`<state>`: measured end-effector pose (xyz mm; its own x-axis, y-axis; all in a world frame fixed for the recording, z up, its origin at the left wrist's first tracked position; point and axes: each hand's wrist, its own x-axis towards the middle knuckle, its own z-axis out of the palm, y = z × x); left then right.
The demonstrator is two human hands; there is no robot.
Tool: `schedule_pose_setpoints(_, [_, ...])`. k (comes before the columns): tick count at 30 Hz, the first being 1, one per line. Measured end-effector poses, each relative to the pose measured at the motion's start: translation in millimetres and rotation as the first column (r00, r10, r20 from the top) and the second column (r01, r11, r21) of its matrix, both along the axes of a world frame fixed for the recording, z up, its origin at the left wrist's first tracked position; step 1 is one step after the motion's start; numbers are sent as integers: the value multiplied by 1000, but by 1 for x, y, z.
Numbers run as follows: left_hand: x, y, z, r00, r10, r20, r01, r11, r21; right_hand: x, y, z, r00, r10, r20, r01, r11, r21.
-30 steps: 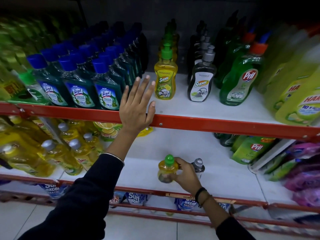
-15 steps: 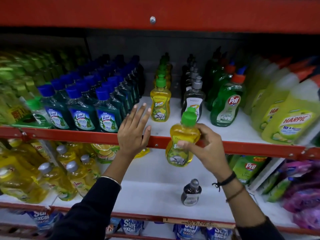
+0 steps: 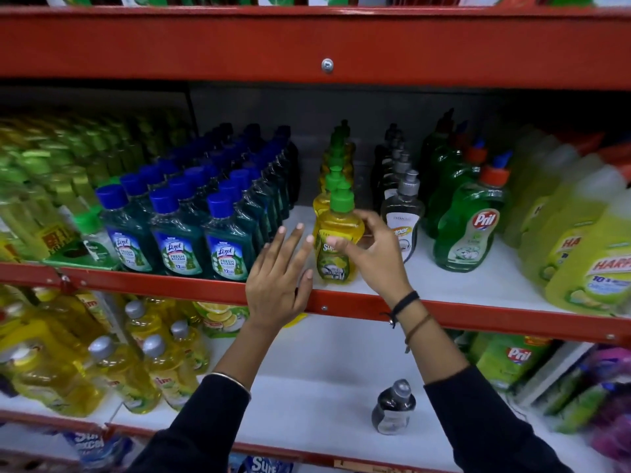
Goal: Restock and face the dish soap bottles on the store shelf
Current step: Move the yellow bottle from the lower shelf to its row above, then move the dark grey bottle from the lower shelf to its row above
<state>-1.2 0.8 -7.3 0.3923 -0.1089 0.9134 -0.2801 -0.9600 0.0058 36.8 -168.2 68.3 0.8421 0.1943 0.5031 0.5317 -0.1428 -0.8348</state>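
Red-edged middle shelf [image 3: 478, 312] is carrying Lizol bottles [image 3: 177, 247], yellow dish soap bottles [image 3: 336, 247], dark soap bottles [image 3: 403, 227], Pril bottles [image 3: 467, 233], Harpic bottles [image 3: 594, 264]. Lower shelf [image 3: 307, 397] is holding one dark bottle [image 3: 392, 409].

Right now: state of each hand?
Left hand: open, fingers spread, holding nothing, beside the bottle.
Right hand: closed on the yellow dish soap bottle at the shelf front.

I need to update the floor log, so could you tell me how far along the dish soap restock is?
Done: a yellow bottle stands at the front of its row on the middle shelf. In hand: the right hand has its fingers on that bottle, label forward; the left hand hovers open beside it. Left: a dark grey-capped bottle stands alone on the lower shelf.
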Motion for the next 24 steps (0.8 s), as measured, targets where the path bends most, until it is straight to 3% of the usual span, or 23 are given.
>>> schedule_pose_setpoints(12, [5, 2, -4, 998, -20, 57, 21, 1000, -8, 0, -3, -5, 999, -23, -35, 20, 995, -99])
schedule_pose_setpoints(16, [4, 1, -4, 999, -15, 50, 16, 1000, -18, -37, -29, -13, 976, -169, 135, 152, 980, 127])
schedule_pose_setpoints(19, [4, 0, -4, 999, -16, 44, 17, 999, -38, -66, -58, -40, 959, -190, 210, 141, 963, 229])
schedule_pose_setpoints(24, [4, 0, -5, 999, -4, 47, 6, 999, -48, -85, -111, -130, 985, -171, -18, 171, 985, 6])
